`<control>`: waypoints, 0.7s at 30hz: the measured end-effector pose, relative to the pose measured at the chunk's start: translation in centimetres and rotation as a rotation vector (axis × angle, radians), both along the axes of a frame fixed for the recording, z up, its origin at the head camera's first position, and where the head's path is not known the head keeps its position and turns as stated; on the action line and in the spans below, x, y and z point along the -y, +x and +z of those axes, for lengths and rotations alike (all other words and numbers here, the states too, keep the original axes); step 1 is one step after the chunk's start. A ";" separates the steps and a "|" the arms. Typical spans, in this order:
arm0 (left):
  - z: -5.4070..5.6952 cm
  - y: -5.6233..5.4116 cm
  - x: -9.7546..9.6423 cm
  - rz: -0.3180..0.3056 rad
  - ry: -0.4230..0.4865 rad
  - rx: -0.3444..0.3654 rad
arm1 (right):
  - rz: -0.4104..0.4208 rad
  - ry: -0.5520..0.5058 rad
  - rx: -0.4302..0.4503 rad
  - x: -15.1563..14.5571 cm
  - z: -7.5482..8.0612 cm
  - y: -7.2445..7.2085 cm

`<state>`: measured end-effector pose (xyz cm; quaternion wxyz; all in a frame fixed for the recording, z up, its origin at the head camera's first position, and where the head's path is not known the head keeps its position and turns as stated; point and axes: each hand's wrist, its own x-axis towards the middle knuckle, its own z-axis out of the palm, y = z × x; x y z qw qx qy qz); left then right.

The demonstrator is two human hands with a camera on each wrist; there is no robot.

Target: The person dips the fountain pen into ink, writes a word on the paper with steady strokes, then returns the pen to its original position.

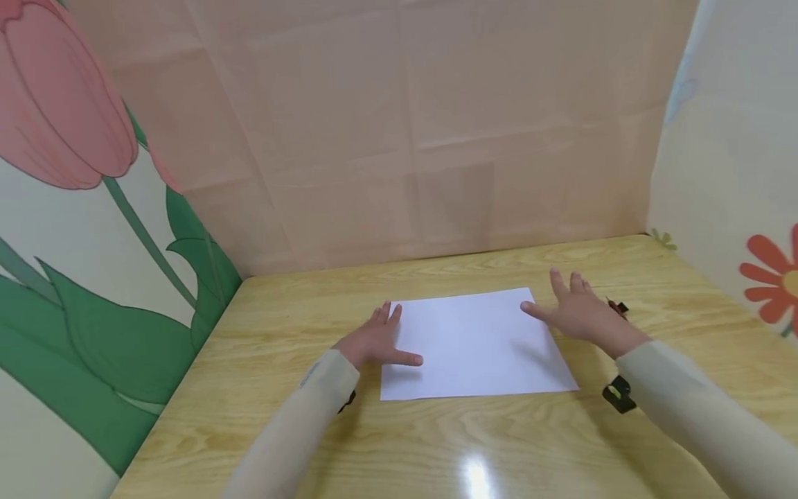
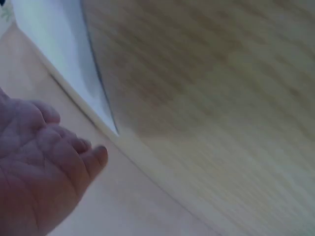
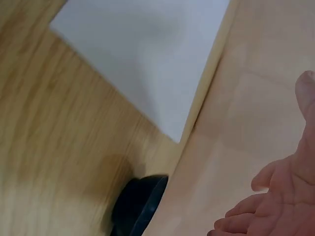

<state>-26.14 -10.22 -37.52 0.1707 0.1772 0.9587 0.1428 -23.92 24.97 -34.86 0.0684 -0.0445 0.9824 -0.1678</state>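
A blank white sheet of paper [image 1: 474,346] lies flat on the wooden table. My left hand [image 1: 377,341] is at its left edge, fingers spread and the thumb reaching over the sheet. Near the paper's right edge, my right hand [image 1: 576,312] is raised with fingers apart, its thumb overlapping the upper right part of the sheet in the head view. Shadows fall on the paper beside both hands. Each wrist view shows a bare palm, the left palm [image 2: 39,162] and the right palm [image 3: 285,196], with nothing held.
Just beyond my right hand sits a small dark and reddish object [image 1: 617,307], partly hidden by the hand. A black rounded object [image 3: 140,204] stands by the paper in the right wrist view. A pinkish cloth [image 1: 374,138] hangs behind the table [image 1: 280,305]; flower-printed panels flank it.
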 end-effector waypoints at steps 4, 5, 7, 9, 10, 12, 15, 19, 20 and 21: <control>-0.6 0.0 0.7 -0.083 -0.011 0.058 | -0.032 -0.020 -0.002 -1.7 -0.5 0.4; -0.7 0.1 0.8 -0.091 -0.008 0.066 | -0.037 -0.026 -0.003 -2.1 -0.7 0.5; -1.0 0.1 1.1 -0.110 -0.004 0.064 | -0.052 -0.029 -0.003 -2.9 -1.0 0.8; -1.2 0.2 1.2 -0.122 0.015 0.062 | -0.065 -0.023 0.002 -3.7 -1.2 1.2; -1.2 0.2 1.3 -0.132 0.024 0.058 | -0.072 -0.020 0.005 -4.0 -1.3 1.4; -1.4 0.3 1.4 -0.148 0.035 0.060 | -0.085 -0.015 0.012 -4.7 -1.6 1.7; -1.5 0.3 1.6 -0.171 0.047 0.070 | -0.100 -0.012 0.014 -5.5 -1.9 2.0; -1.7 0.4 1.8 -0.219 0.042 0.075 | -0.109 -0.008 -0.030 -6.4 -2.4 2.5; -1.7 0.4 1.9 -0.229 0.038 0.074 | -0.111 -0.007 -0.048 -6.7 -2.5 2.7; -1.7 0.4 1.9 -0.239 0.028 0.069 | -0.112 -0.006 -0.062 -6.9 -2.6 2.9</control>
